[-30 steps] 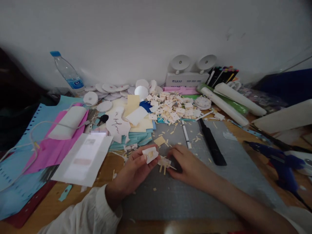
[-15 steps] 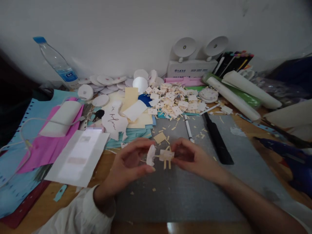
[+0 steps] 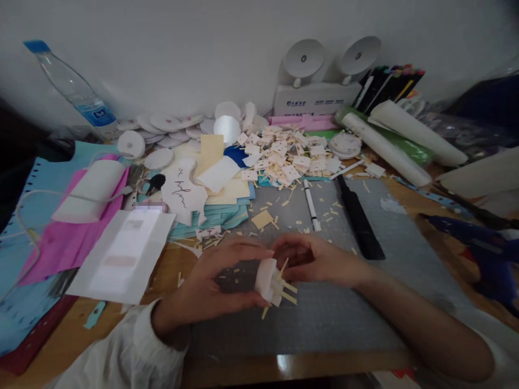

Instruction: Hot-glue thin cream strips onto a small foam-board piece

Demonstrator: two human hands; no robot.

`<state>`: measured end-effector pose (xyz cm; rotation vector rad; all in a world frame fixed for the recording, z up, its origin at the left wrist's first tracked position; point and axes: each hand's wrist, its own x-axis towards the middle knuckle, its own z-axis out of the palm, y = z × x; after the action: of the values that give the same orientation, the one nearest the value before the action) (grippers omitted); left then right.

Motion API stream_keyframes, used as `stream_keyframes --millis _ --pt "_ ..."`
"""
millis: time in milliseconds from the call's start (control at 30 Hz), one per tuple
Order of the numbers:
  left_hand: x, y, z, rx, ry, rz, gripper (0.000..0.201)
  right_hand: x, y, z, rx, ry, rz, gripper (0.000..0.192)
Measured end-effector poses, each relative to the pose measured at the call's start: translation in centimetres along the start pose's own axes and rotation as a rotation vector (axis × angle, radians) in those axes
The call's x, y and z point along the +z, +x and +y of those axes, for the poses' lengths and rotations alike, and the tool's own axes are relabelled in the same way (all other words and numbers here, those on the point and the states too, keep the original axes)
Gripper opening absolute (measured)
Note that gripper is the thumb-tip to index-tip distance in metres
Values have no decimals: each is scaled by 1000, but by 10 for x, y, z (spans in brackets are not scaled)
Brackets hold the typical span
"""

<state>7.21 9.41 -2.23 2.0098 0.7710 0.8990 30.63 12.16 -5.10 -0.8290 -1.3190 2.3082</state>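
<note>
Figure: a small white paper piece with yellow strips sticking out of its right side, tilted, between the two hands above the mat, toward its front edge. Whether the lowest strip touches the mat is unclear.
Left grip: the left hand pinches the white piece, fingertips on its upper edge and thumb on its lower, with a gap to the palm.
Right grip: the right hand is curled at the strips' upper end. Whether it pinches one is hidden by its own fingers.
Handling: the paper looks thin and the strips easily bent, so a light, edge-only pinch seems best. Right fingertips would do well close to the base of a strip, with the lower strips clear of the mat.
Mat back edge: a yellow card among scraps, a pen, and a black object to the right.
Worktop back edge: a heap of small squares, discs left of it, a lamp behind.
Worktop left side: a white sheet over coloured paper.
Worktop right edge: a glue gun, well apart from both hands.
</note>
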Motion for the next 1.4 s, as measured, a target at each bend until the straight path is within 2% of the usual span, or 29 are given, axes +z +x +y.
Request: stream_keyframes --millis 300,800,1233,1400 --pt "4 2 -3 -3 -63 -89 46 -1 -1 2 49 40 -19 31" --pt "8 3 -3 -46 -163 -129 45 1 0 5 58 64 7 27" --pt "13 3 -6 -78 -145 -154 41 7 -1 7 77 126 50 24" --pt "13 2 -8 -68 -100 -184 40 8 -4 4 88 215 38 28"
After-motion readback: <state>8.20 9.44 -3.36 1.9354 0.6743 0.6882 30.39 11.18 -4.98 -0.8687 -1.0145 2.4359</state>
